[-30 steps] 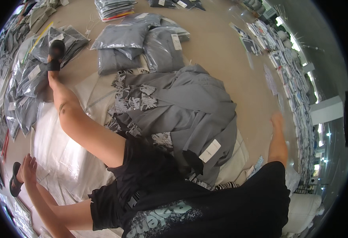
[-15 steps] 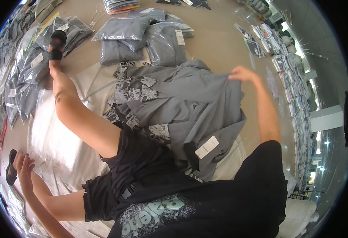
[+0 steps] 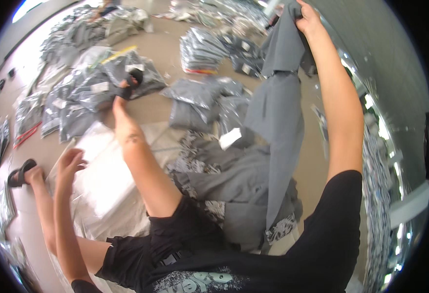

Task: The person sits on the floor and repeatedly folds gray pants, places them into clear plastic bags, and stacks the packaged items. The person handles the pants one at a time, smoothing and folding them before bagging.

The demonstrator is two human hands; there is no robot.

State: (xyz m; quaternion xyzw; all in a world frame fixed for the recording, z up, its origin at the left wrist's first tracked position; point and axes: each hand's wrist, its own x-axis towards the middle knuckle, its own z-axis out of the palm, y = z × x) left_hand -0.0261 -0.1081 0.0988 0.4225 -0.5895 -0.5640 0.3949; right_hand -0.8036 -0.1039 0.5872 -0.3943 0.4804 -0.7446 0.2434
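Observation:
High at the upper right, my right hand (image 3: 308,18) grips the top of a grey garment (image 3: 280,105), which hangs down in a long, narrow fold. Its lower end reaches the pile of grey garments (image 3: 246,171) with black-and-white patterned parts, lying beside my bent leg. A white tag (image 3: 230,138) shows at the pile's far edge. My left hand (image 3: 70,160) is raised at the left, near a shiny white plastic sheet (image 3: 104,183). Its fingers are loosely bent and apart, with nothing seen in them, though slightly blurred.
Clear bags of folded grey clothes (image 3: 200,100) lie beyond the pile. More bagged clothes (image 3: 85,100) surround my outstretched foot. A stack of packed garments (image 3: 202,49) stands farther off, and rows of bundles (image 3: 378,205) line the right side. Beige cloth (image 3: 95,222) lies under the plastic.
My right hand has risen up and away, lifting a grey garment off the pile. My left hand has moved up from near my foot. The view has tilted to show more of the far floor.

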